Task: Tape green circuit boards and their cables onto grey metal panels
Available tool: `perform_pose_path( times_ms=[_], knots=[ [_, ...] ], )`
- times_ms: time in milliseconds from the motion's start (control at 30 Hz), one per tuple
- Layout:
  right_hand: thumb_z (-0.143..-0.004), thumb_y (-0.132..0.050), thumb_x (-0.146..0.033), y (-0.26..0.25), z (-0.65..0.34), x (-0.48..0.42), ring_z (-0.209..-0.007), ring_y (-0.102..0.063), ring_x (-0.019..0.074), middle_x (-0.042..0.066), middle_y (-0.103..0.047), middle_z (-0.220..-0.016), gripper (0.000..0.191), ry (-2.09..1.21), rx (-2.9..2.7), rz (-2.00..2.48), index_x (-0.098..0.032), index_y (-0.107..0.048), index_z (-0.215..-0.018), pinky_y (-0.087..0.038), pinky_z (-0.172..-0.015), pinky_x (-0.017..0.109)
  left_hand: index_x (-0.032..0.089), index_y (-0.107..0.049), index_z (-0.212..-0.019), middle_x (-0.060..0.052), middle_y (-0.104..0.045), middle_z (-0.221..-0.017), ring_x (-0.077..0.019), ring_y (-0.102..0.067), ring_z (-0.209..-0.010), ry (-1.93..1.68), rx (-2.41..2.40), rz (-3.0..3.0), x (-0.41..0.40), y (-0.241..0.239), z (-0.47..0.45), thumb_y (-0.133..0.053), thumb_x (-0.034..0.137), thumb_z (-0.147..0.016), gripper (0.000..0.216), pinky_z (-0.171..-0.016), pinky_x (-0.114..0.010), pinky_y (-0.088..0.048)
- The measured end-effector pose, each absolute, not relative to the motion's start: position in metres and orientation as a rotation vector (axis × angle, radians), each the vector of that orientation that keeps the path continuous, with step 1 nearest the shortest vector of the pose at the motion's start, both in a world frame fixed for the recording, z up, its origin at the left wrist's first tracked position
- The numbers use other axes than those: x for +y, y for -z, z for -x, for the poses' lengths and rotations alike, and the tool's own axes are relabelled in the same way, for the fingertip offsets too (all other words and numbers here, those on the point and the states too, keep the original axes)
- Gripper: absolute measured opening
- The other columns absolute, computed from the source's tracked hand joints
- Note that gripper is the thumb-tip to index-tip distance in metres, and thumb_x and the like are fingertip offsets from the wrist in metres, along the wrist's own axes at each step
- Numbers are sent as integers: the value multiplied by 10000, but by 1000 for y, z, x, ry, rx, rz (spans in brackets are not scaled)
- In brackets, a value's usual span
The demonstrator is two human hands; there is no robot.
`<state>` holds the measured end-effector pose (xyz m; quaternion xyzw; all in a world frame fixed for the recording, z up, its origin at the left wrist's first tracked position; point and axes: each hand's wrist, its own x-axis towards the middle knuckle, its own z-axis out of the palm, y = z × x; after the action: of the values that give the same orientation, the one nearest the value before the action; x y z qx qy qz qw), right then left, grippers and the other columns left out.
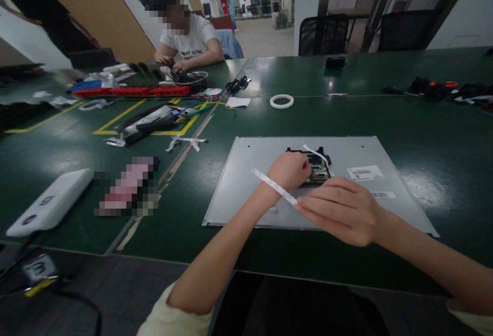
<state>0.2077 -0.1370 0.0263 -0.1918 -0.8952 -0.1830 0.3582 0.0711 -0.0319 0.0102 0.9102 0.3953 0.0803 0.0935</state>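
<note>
A flat grey metal panel (239, 182) lies on the table in front of me, with a green circuit board in a black frame (321, 171) on its middle. My left hand (290, 167) is closed over the board's left side; its fingertips and whatever they hold are hidden. Between the fingertips of my right hand (344, 210) is one end of a strip of white tape (275, 186), which slants across in front of my left wrist. A second thin white strip (316, 152) curves over the board's upper right part. White labels (365, 173) mark the panel's right side.
A white tape roll (281, 101) lies beyond the panel. To the left are a white box-shaped device (50, 202), a blurred-out phone-like object (129, 184), tape scraps (187, 142) and a dark bundle with wires (154, 120). Across the table sits another person (190, 38).
</note>
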Motion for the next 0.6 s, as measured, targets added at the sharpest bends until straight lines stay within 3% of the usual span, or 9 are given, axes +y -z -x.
perform_pose_path(
  times_ms=[133,367,600],
  knots=[
    [-817,-600,-110,-26,-214,-135,-887,-612,127,35,-672,-998,173,402,-2198,586,-149,-650,-978,-498,-696,266,146,-670,-776,-97,-671,-738,-188,-606,-678,-171,1337,-2694,-30,-12,-70,-424,228,-821,263,-608,-283,-418],
    [-816,-603,-143,-9,-234,-120,-830,-625,125,4,-678,-887,118,199,-1567,1092,-215,-676,-874,-501,-750,277,151,-662,-814,-93,-675,-797,-194,-616,-758,-358,1505,-2632,-2,-20,-47,-408,277,-852,286,-658,-277,-420],
    [-849,-562,-233,3,-246,-107,-800,-623,125,5,-675,-861,130,81,-1443,1265,-201,-688,-843,-492,-687,257,160,-616,-988,-70,-667,-857,-180,-605,-746,-351,1382,-2492,-1,-20,-11,-482,404,-830,320,-671,-283,-442]
  ],
)
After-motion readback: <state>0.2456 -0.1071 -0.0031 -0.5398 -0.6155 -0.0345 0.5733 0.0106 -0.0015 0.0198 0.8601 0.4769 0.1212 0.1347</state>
